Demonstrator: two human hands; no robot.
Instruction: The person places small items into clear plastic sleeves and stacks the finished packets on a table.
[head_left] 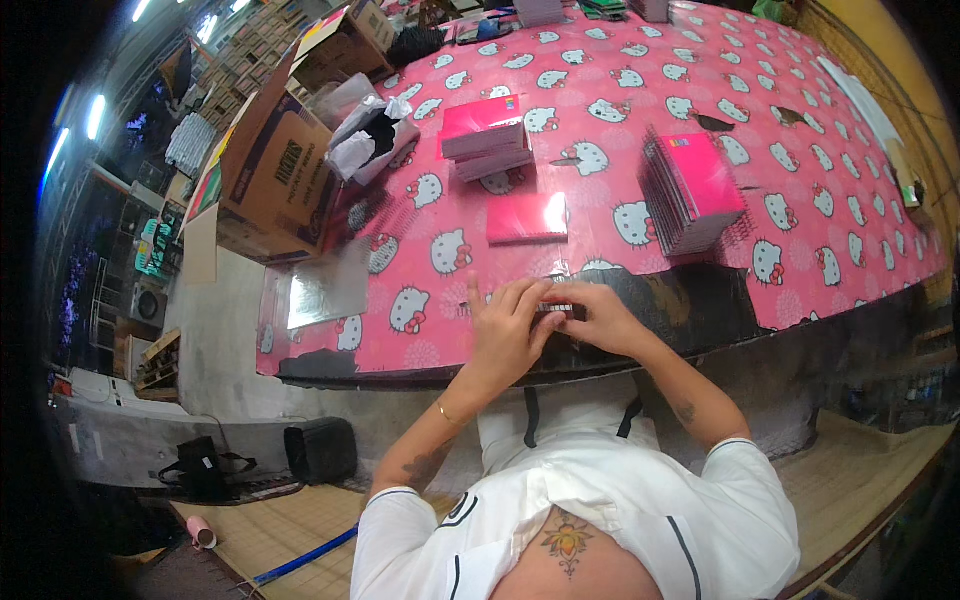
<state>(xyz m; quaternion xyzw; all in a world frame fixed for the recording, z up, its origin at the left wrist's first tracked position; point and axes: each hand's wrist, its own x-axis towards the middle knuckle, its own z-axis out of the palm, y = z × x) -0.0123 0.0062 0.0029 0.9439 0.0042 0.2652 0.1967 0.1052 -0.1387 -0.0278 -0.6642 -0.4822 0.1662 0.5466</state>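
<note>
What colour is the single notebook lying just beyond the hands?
The notebook is bright pink, shown best in the head view.

Dark printed lettering (289, 163) stands on the brown cardboard box's (265, 190) side.

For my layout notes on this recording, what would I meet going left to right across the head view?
Open brown cardboard box, person's left hand, person's right hand, stack of spiral-bound notebooks with glossy pink covers, long white strip at far right.

Pink patterned table (825, 235) under pink spiral notebooks (703, 180), some stacked.
</note>
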